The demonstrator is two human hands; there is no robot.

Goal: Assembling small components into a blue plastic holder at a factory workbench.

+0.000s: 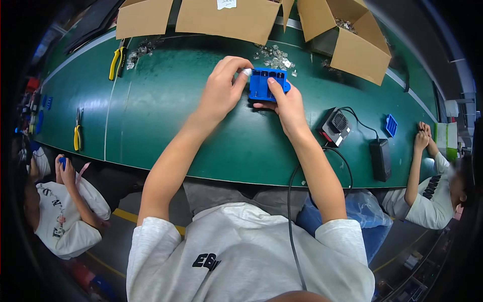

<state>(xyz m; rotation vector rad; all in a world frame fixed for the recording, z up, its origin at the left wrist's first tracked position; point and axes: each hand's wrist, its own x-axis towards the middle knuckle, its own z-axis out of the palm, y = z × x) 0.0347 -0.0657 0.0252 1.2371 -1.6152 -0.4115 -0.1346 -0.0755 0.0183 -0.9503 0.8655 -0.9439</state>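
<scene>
Blue plastic part (268, 83) between both hands

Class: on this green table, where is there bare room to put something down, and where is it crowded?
Bare: the table between the pliers and left hand. Also the near edge left of the fan. Crowded: the far edge with boxes and metal bits, around the blue part.

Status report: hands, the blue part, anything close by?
Left hand and right hand both grip blue plastic housing. Small metal parts piled just behind it.
</scene>
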